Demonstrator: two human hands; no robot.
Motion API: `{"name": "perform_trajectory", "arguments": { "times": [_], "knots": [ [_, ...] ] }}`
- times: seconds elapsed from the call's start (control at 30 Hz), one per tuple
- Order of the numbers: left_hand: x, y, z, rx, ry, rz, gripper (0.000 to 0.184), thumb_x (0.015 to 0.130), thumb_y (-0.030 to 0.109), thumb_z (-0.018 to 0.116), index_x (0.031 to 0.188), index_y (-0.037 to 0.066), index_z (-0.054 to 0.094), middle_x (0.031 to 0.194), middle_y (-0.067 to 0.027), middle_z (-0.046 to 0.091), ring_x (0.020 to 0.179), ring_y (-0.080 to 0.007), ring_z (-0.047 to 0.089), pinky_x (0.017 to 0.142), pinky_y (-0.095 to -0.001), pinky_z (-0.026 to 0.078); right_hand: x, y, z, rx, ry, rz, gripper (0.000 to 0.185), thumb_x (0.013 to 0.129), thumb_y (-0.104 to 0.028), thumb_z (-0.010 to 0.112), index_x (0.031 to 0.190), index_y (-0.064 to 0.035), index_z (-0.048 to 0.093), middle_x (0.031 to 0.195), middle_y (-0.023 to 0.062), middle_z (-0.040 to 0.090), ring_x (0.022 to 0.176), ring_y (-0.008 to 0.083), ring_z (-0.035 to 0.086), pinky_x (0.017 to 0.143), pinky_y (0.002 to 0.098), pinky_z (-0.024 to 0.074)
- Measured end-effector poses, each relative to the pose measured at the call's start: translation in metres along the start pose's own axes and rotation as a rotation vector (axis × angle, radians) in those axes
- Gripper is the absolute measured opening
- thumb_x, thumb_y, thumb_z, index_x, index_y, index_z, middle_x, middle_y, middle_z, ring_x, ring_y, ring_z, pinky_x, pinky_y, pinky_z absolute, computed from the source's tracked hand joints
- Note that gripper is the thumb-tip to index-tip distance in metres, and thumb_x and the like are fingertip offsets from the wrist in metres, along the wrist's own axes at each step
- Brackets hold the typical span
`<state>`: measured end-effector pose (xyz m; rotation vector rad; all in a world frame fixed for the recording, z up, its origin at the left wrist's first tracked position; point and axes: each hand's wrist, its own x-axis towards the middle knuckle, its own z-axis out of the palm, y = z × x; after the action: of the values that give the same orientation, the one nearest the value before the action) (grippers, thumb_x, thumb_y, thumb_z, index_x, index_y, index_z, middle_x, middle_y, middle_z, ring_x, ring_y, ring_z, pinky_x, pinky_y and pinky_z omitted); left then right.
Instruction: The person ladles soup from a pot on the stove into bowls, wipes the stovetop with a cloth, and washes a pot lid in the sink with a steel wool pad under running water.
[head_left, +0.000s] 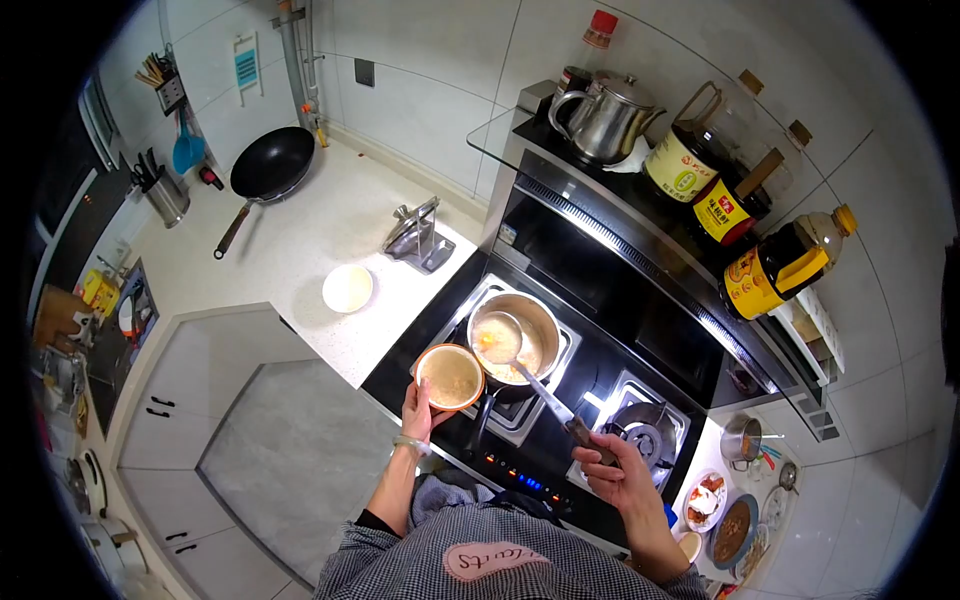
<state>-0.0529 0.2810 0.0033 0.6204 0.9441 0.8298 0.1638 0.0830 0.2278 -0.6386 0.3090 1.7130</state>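
My left hand point(418, 412) is closed around an orange-rimmed bowl point(450, 378) with pale soup or porridge in it, held beside the pot. In my right hand point(613, 470) is the dark handle of a ladle point(545, 395). The ladle's scoop, filled with pale liquid and something yellow, is over the pot point(545, 325). More pale liquid shows inside the pot, which sits on the left burner of the black stove point(590, 385). The pot's dark handle point(481, 425) points toward me, below the bowl.
A white bowl point(348, 288), a pot lid on a stand point(415, 235) and a black frying pan point(272, 165) are on the left counter. A steel kettle point(605, 120) and several sauce bottles point(785, 270) line the hood shelf. Dishes of food point(733, 528) sit at right.
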Motion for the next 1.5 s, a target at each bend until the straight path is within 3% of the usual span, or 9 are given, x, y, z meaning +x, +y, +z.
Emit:
{"name": "perform_trajectory", "arguments": {
  "times": [0.37,0.7,0.8,0.87,1.03,1.23,1.37,1.4,1.5],
  "knots": [
    [-0.002,0.005,0.001,-0.019,-0.035,-0.018,0.043,0.095,0.042,0.048,0.122,0.009,0.044,0.111,-0.0125,0.060,0.094,-0.0246,0.066,0.073,-0.0385,0.060,0.016,0.042,-0.001,-0.296,0.050,0.095,0.042,0.093,-0.017,0.046,0.134,-0.0132,0.037,0.071,-0.0003,0.043,0.040,0.0022,0.030,0.034,0.0161,0.0238],
    [-0.004,0.010,0.004,-0.041,-0.031,-0.040,0.043,0.094,0.041,0.050,0.123,0.010,0.044,0.112,-0.0112,0.059,0.095,-0.0247,0.065,0.075,-0.0408,0.059,0.017,0.057,-0.001,-0.742,0.177,-0.123,0.049,0.096,-0.019,0.043,0.143,-0.0115,0.029,0.071,0.0004,0.043,0.042,0.0049,0.032,0.037,0.0191,0.0254],
    [-0.003,0.007,0.003,-0.043,-0.038,-0.024,0.044,0.094,0.041,0.050,0.123,0.009,0.044,0.111,-0.0120,0.059,0.094,-0.0251,0.065,0.076,-0.0414,0.059,0.016,0.045,-0.010,-0.467,0.061,-0.011,0.041,0.097,-0.020,0.041,0.136,-0.0089,0.036,0.069,0.0007,0.041,0.042,0.0047,0.033,0.037,0.0200,0.0272],
    [-0.002,0.006,0.002,-0.045,-0.042,-0.026,0.044,0.094,0.041,0.050,0.123,0.009,0.044,0.111,-0.0121,0.060,0.094,-0.0253,0.065,0.076,-0.0412,0.059,0.016,0.037,-0.023,0.199,-0.051,0.167,0.029,0.097,-0.020,0.040,0.122,-0.0069,0.044,0.067,0.0009,0.039,0.040,0.0043,0.034,0.035,0.0204,0.0283],
    [0.000,0.008,0.002,-0.057,-0.052,-0.029,0.045,0.094,0.041,0.050,0.124,0.008,0.044,0.111,-0.0125,0.060,0.094,-0.0253,0.066,0.076,-0.0396,0.059,0.017,0.027,-0.038,0.327,-0.108,0.118,0.016,0.096,-0.020,0.040,0.107,-0.0086,0.045,0.067,-0.0006,0.039,0.038,0.0030,0.033,0.033,0.0175,0.0259],
    [-0.010,0.031,0.008,-0.016,-0.045,0.013,0.044,0.095,0.041,0.048,0.122,0.007,0.044,0.108,-0.0136,0.060,0.092,-0.0249,0.066,0.072,-0.0361,0.060,0.040,0.024,-0.034,-0.730,0.290,-0.350,0.036,0.093,-0.016,0.046,0.129,-0.0141,0.044,0.064,-0.0006,0.046,0.039,0.0044,0.035,0.035,0.0178,0.0240],
    [-0.026,0.058,0.020,0.010,-0.089,0.050,0.041,0.096,0.039,0.046,0.121,0.006,0.044,0.107,-0.0123,0.061,0.091,-0.0233,0.066,0.070,-0.0350,0.060,0.077,0.028,-0.081,-1.764,0.522,-0.988,0.042,0.089,-0.014,0.051,0.130,-0.0091,0.044,0.066,0.0148,0.052,0.058,0.0302,0.058,0.055,0.0377,0.0474],
    [-0.028,0.062,0.021,0.021,-0.096,0.049,0.041,0.096,0.039,0.046,0.121,0.006,0.044,0.107,-0.0123,0.061,0.091,-0.0233,0.066,0.070,-0.0350,0.060,0.084,0.027,-0.093,-1.809,0.524,-1.023,0.050,0.086,-0.015,0.055,0.134,-0.0105,0.041,0.078,0.0205,0.053,0.073,0.0408,0.059,0.070,0.0468,0.0480],
    [-0.037,0.074,0.027,0.096,-0.094,0.057,0.039,0.097,0.038,0.046,0.120,0.006,0.047,0.108,-0.0112,0.060,0.092,-0.0219,0.066,0.070,-0.0342,0.060,0.080,0.034,-0.079,-1.962,0.703,-0.822,0.050,0.086,-0.015,0.057,0.134,-0.0130,0.042,0.084,0.0184,0.052,0.077,0.0361,0.058,0.070,0.0424,0.0453]
  ]
}}
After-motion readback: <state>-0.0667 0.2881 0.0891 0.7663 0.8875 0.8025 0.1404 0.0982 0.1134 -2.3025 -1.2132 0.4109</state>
